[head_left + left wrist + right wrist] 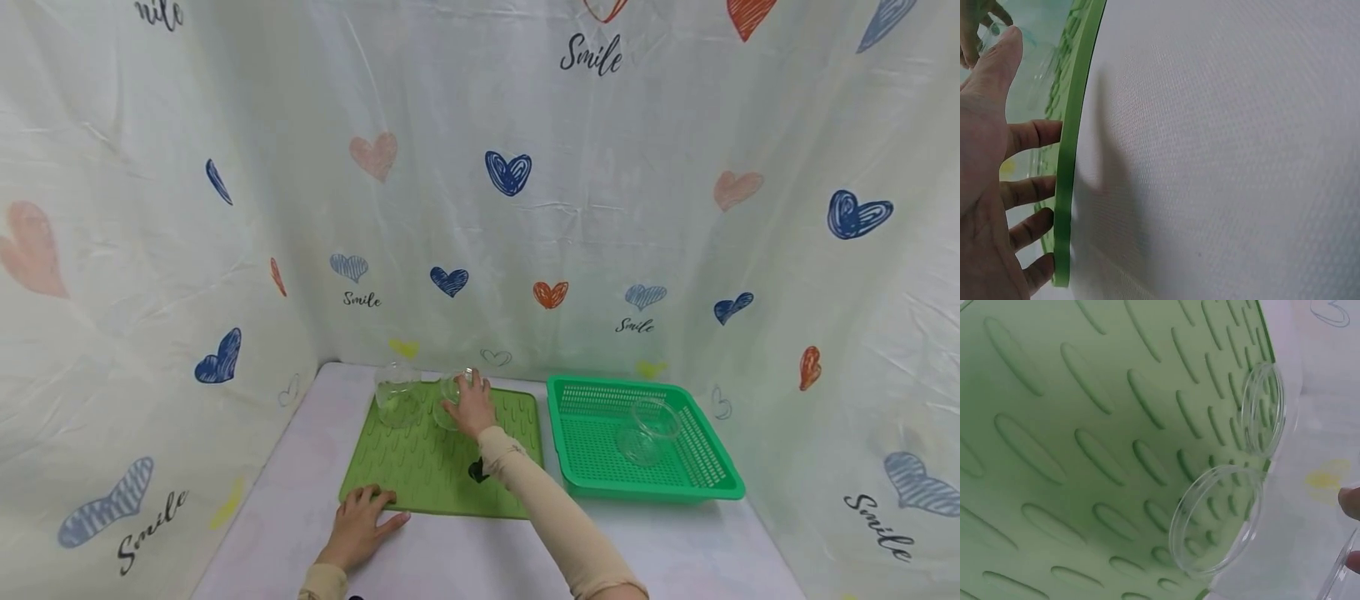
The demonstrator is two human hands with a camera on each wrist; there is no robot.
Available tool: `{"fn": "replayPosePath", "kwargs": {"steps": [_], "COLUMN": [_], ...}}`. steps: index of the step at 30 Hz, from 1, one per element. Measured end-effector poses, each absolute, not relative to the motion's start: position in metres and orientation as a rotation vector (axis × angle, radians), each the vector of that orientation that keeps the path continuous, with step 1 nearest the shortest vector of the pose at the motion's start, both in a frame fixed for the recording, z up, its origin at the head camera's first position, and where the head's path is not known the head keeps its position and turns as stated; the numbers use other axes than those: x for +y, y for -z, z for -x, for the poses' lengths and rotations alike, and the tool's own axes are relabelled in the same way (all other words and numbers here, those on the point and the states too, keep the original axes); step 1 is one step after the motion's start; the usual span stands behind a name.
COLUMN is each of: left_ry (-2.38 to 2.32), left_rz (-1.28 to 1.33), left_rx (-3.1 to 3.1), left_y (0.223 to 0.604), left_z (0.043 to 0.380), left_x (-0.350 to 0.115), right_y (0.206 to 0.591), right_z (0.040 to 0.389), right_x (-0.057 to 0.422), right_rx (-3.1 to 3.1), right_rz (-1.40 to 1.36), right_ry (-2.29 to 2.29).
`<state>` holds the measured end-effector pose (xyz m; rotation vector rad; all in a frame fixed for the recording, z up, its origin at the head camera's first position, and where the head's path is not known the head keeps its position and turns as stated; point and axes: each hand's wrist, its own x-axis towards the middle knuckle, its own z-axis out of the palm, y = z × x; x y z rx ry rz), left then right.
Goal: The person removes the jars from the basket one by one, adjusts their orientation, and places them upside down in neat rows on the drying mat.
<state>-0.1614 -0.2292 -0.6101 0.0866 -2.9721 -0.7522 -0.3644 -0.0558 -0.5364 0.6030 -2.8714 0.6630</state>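
Note:
My right hand (pixel 472 407) reaches over the back of the ribbed green mat (pixel 420 479) and pinches a clear petri dish (pixel 1337 570); only its rim shows at the right edge of the right wrist view. Two other clear petri dishes, a nearer dish (pixel 1180 526) and a farther dish (pixel 1247 412), stand at the mat's far side in that view. My left hand (pixel 358 527) rests at the mat's front left edge. Its spread fingertips touch the green edge, as the left wrist view shows, and it holds nothing.
To the right of the mat is a green plastic basket (pixel 652 492) with clear round dishes (pixel 639 448) in it. A white cloth (pixel 281 492) covers the table. Behind and at both sides hangs a white curtain (pixel 442 208) printed with hearts.

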Motion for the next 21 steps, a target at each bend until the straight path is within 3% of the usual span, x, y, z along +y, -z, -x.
{"fn": "replayPosePath", "kwargs": {"steps": [11,21], "left_ry": [0.733,0.715], "left_rz": [-0.096,-0.107], "left_rx": [-2.984,-2.995], "left_y": [0.614,0.616], "left_z": [0.165,0.17], "left_x": [-0.23,-0.229], "right_y": [0.549,0.559], "right_z": [0.364,0.365], "right_x": [-0.056,-0.053], "right_rx": [-2.909,-2.863], "right_rz": [-0.755,-0.715], "right_ry": [-0.388,-0.462]}}
